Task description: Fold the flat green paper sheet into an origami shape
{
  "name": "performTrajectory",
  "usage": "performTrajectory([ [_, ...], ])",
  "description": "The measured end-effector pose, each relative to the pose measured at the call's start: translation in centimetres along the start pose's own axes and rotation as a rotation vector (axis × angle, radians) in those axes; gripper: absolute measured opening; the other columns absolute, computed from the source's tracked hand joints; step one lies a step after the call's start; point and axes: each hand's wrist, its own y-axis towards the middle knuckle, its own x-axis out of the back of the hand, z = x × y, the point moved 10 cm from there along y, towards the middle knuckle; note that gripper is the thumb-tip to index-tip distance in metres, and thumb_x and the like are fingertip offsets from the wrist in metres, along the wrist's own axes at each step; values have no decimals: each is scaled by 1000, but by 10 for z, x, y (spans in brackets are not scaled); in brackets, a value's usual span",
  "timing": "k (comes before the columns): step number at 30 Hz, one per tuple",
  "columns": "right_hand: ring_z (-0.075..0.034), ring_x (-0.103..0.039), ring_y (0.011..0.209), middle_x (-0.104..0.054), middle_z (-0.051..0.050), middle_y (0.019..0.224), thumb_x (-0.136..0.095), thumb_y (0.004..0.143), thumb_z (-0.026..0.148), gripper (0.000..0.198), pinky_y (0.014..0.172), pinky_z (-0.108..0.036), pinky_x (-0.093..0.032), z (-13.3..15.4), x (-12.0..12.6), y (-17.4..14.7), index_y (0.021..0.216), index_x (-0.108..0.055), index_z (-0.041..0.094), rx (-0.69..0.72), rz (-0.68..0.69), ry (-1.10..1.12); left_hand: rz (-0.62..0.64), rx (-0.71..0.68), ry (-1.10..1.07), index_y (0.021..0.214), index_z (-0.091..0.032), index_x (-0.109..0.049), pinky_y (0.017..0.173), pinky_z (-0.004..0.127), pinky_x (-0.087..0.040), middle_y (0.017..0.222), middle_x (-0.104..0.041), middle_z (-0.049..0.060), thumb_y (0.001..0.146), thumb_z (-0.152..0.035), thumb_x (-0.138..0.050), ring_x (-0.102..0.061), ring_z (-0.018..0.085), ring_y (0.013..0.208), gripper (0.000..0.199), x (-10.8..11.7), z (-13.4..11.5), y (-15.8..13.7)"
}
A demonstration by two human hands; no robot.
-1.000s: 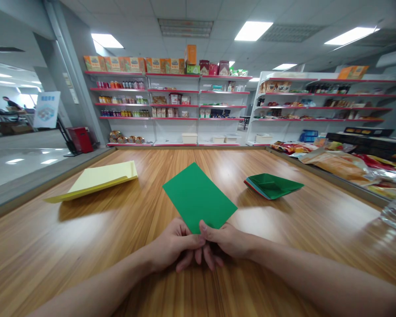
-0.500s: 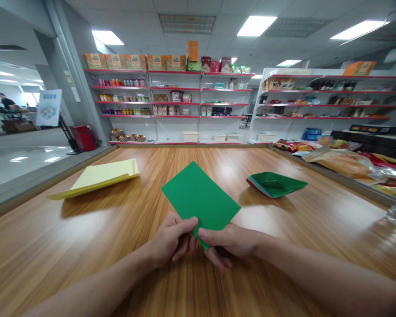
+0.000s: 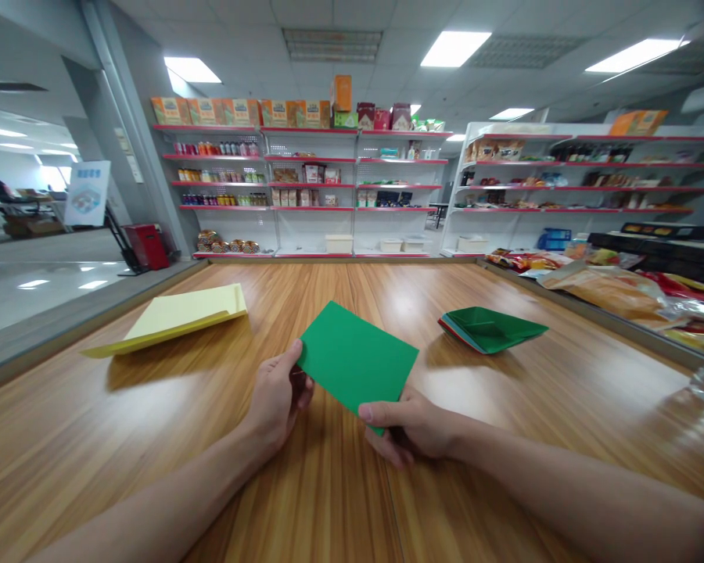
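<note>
The left hand is pinching the green sheet at its nine o'clock corner. The right hand is gripping it near five o'clock.

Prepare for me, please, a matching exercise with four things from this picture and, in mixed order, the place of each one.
Things:
1. Yellow paper
2. Green sheet
3. Sign board
4. Layered papers, green on top

Places:
A. Held by the left hand and the right hand
B. On the table, at the right side
C. On the table, at the left side
D. Standing beyond the table

Right pairs: 1-C, 2-A, 3-D, 4-B
</note>
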Motion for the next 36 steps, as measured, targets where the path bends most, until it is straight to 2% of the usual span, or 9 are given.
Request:
performTrajectory([
  [5,-4,-35,32,-46,4,37,-68,71,47,45,33,-18,-20,5,52,3,48,-49,14,192,-408,151,93,-22,-11,62,-13,-52,31,17,-25,53,-56,-1,77,-45,-66,-41,5,34,37,-9,-3,-4],
  [9,-4,-34,33,-42,4,38,-67,76,46,48,35,-19,-16,1,72,4,45,-48,14,225,-500,313,201,4,71,52,-11,-52,32,18,-23,48,-52,-1,75,-39,-68,-39,5,32,39,-16,3,-6],
  [12,-3,-32,33,-41,5,39,-66,77,48,50,34,-19,-15,2,80,1,47,-45,15,290,-561,400,322,66,164,59,-9,-62,34,19,-23,40,-46,-3,76,-41,-66,-37,6,32,36,-24,12,-10],
  [17,-5,-34,34,-46,5,41,-68,75,50,44,33,-18,-19,2,73,-1,58,-47,16,255,-573,283,525,137,406,58,-9,-64,36,20,-22,36,-47,0,77,-52,-62,-38,7,31,47,-40,24,-24],
  [20,-5,-32,34,-43,5,39,-68,74,52,48,33,-18,-19,3,72,-2,53,-44,16,250,-580,254,486,154,352,52,-10,-61,35,20,-22,34,-42,-2,77,-56,-59,-37,7,30,52,-39,22,-21],
  [23,-4,-30,34,-38,6,37,-68,74,53,51,35,-18,-17,4,73,-1,50,-41,17,253,-551,282,398,170,198,45,-14,-49,33,20,-21,34,-32,-6,72,-53,-65,-33,6,30,50,-33,20,-16],
  [26,-4,-31,35,-39,6,39,-62,77,58,54,35,-18,-19,6,65,4,50,-43,16,250,-434,221,441,146,240,47,-16,-45,33,19,-22,38,-35,-6,74,-52,-65,-34,6,32,49,-37,19,-19],
  [32,-6,-42,37,-50,2,46,-42,77,75,66,34,-17,-27,-3,1,6,55,-54,14,65,65,-295,580,75,479,53,-15,-47,32,18,-25,44,-43,-3,79,-63,-53,-40,7,33,55,-54,25,-34],
  [36,-6,-40,39,-50,1,48,-33,79,77,71,35,-17,-28,-4,-2,2,54,-55,14,-8,66,-389,665,74,546,58,-14,-53,33,18,-25,44,-44,-2,81,-65,-49,-39,7,34,56,-61,29,-39],
])
